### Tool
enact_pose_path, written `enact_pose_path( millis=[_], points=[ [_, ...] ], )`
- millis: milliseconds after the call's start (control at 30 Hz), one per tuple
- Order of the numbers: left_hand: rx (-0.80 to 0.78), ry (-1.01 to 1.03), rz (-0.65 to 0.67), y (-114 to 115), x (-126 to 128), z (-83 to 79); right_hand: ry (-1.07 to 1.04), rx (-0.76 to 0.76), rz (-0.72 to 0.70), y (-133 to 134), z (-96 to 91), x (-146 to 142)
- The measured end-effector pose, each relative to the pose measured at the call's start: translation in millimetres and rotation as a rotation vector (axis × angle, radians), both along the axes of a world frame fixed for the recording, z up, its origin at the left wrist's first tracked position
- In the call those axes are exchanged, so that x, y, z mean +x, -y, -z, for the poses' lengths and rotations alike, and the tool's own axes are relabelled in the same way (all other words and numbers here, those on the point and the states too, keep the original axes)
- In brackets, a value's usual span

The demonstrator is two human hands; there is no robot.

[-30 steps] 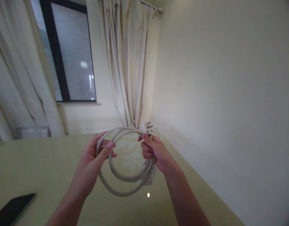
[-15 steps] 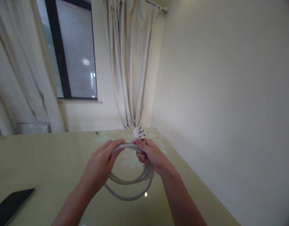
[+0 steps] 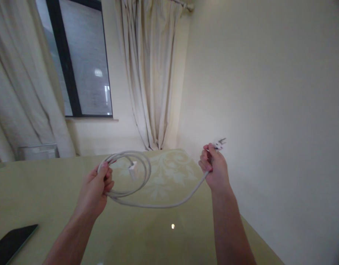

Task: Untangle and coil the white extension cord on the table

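A pale grey power cord [image 3: 147,173] hangs in loose loops above the table, gripped at the left side of its coil by my left hand [image 3: 96,187], fingers closed. One length sags from there across to my right hand [image 3: 215,165], which is closed around the cord just below its plug [image 3: 219,143]. The plug's metal prongs point up and to the right. Inside the loops shows a white rectangular connector [image 3: 133,169], at the cord's other end as far as I can see.
The glossy pale green table [image 3: 158,239] carries a white leaf pattern at its far end. A dark flat device [image 3: 13,241] lies at the near left. A plain wall [image 3: 263,129] runs along the right; curtains [image 3: 150,73] and a window [image 3: 85,59] stand behind.
My hands have moved apart, the right one up and to the right with the plug, the left one leftward with the coil. A length of cord now stretches between them, and the white connector has come into view.
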State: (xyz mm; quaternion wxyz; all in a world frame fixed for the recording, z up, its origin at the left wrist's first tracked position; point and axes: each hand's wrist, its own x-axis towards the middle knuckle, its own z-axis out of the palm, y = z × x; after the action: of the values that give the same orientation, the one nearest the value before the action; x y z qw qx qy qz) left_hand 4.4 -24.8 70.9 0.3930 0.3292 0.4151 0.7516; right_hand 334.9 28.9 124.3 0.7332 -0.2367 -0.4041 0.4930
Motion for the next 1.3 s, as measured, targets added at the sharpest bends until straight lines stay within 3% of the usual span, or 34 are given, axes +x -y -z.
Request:
enact_pose_path(
  millis=[100,300,433,500,567,767,933,1033,1200,1300],
  points=[
    [-0.035,-0.055,0.002,3.5,3.9,-2.9,0.225,-0.060,-0.192,0.6,6.3,-22.9],
    [-0.127,-0.447,0.001,20.4,2.7,-10.9,0.474,0.002,-0.336,-5.7,40.0,-94.9],
    [-0.150,-0.587,0.106,33.8,9.8,-19.7,0.445,-0.126,-0.712,-6.7,63.6,-118.6],
    [-0.134,-0.649,0.185,38.7,15.3,-23.1,0.372,-0.204,-0.915,-5.1,66.7,-121.5],
    [-0.116,-0.714,0.272,42.5,19.7,-25.8,0.265,-0.251,-1.008,-2.7,63.2,-121.6],
    [-0.104,-0.730,0.427,49.6,22.7,-27.4,-0.031,-0.280,-0.899,6.7,42.0,-124.7],
    [-0.156,-0.688,0.463,44.8,21.0,-21.9,-0.246,-0.266,-0.664,10.7,32.5,-121.9],
    [-0.130,-0.610,0.356,34.3,18.3,-17.3,-0.265,-0.182,-0.560,11.4,23.4,-106.3],
    [-0.079,-0.407,0.061,10.4,3.4,-0.2,-0.242,-0.069,-0.372,12.4,3.4,-65.6],
    [-0.106,-0.231,-0.009,-4.2,-6.8,14.6,-0.149,-0.017,-0.249,10.8,-1.7,-48.0]
  ],
)
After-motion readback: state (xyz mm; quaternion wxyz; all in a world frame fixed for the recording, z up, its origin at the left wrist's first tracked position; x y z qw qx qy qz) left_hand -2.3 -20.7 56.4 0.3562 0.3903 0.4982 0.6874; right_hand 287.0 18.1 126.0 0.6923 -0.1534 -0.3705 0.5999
